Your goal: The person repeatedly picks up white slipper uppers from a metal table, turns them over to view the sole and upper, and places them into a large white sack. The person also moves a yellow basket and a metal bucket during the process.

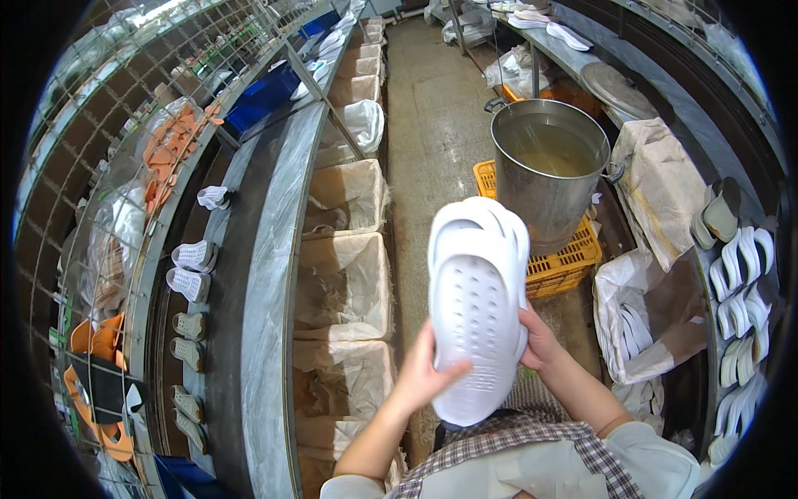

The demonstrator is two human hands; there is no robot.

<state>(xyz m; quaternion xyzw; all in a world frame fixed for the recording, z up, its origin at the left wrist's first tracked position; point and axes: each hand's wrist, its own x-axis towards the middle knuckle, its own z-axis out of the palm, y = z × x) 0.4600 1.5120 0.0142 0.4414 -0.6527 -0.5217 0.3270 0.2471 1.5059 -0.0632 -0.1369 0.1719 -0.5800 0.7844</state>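
In front of the checked apron (499, 453), white slipper (474, 320): held up over the aisle, toe end farthest from the body, its dimpled footbed turned to the wearer's eyes.
Second white slipper (521, 249): just behind the first, mostly hidden, its edge showing along the right side.
Left hand (426, 373): closed on the near left edge, thumb laid across the footbed toward the heel; the fingers behind cannot be seen.
Right hand (539, 339): curled at the right edge of the pair; its grip is partly hidden, so how far its fingers close cannot be told.
Both hands: apart, one on each side of the footwear.
Metal drum (540, 204): beyond the slippers, holding cloudy liquid, standing on a yellow crate (565, 270).
Lined bins (345, 284): in a row left of the aisle.
Dark belt (237, 333): farther left, with white shoes (194, 255) and greenish-grey shoes (188, 341) along its far side.
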